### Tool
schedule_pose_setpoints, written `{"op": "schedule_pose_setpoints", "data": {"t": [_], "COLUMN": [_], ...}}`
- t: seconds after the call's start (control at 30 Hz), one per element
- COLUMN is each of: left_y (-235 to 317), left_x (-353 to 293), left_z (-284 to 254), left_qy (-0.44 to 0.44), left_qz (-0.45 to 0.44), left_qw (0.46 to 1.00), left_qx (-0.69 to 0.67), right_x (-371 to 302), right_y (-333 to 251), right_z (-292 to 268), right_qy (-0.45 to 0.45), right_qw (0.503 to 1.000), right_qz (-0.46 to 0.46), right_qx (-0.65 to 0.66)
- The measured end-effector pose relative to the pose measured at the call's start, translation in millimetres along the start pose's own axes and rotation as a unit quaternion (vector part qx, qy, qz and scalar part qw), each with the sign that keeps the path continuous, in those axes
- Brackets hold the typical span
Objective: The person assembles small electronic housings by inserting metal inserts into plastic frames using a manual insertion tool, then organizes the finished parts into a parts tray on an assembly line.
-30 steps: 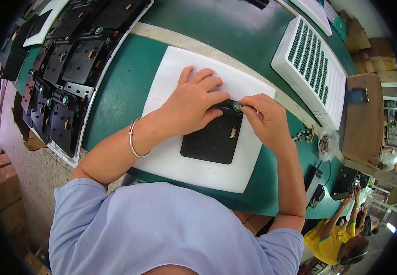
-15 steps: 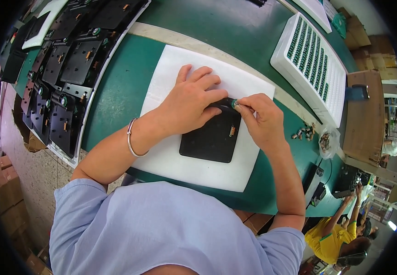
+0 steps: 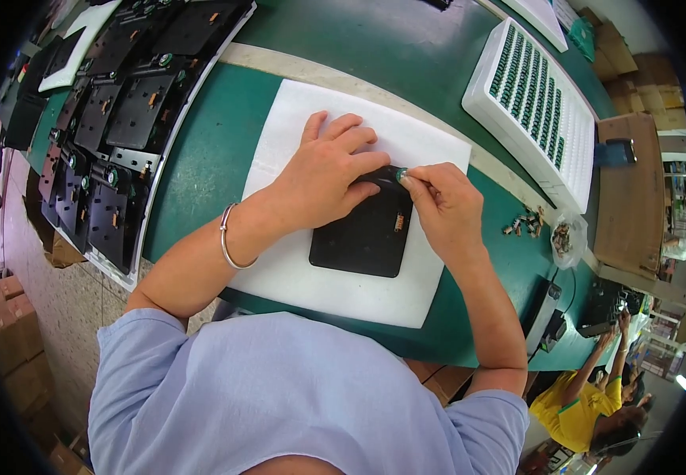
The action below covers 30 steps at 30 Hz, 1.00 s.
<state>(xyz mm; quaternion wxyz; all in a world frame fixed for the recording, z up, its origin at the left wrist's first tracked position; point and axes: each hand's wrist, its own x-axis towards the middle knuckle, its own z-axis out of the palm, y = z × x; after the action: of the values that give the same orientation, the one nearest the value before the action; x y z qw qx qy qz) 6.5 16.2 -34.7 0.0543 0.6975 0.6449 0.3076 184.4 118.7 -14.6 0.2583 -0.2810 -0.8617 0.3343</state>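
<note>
A black flat panel (image 3: 359, 241) with rounded corners lies on a white foam sheet (image 3: 363, 301) before me. My left hand (image 3: 327, 170) grips the panel's far edge between thumb and index finger, its other fingers spread over the foam. At the panel's far right corner, my right hand (image 3: 447, 207) pinches a small green round part (image 3: 402, 176) against the edge. The fingertips partly cover that part. A small copper-coloured piece (image 3: 399, 222) sits near the panel's right side, untouched by either hand.
At left stands a white-edged tray (image 3: 170, 131) of similar black panels. A white tray (image 3: 529, 111) holds rows of small green parts at the far right. Small loose parts (image 3: 524, 223) lie beside a clear plastic bag (image 3: 569, 240). A person in yellow (image 3: 577, 412) works at lower right.
Both hands keep their hold at the panel's far edge. The right hand has shifted very slightly left; the whole view has also moved a little.
</note>
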Motion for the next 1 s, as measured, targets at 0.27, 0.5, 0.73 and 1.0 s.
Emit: {"op": "schedule_pose_setpoints", "data": {"t": [0.27, 0.5, 0.73, 1.0], "left_y": [0, 1, 2, 7], "left_x": [1, 3, 3, 5], "left_z": [-2, -5, -3, -8], "left_qy": [0.001, -0.019, -0.005, -0.036], "left_qz": [0.007, -0.003, 0.017, -0.013], "left_qw": [1.000, 1.000, 1.000, 0.999], "left_qx": [-0.001, -0.015, -0.001, -0.022], "right_x": [-2, -2, -6, -19], "right_y": [-2, -1, 0, 14], "right_z": [2, 5, 2, -37], "right_qy": [0.016, 0.033, 0.055, 0.090], "right_qw": [1.000, 0.999, 0.998, 0.990], "right_qz": [0.012, 0.013, -0.004, 0.098], "right_qx": [0.013, 0.008, 0.002, 0.050]}}
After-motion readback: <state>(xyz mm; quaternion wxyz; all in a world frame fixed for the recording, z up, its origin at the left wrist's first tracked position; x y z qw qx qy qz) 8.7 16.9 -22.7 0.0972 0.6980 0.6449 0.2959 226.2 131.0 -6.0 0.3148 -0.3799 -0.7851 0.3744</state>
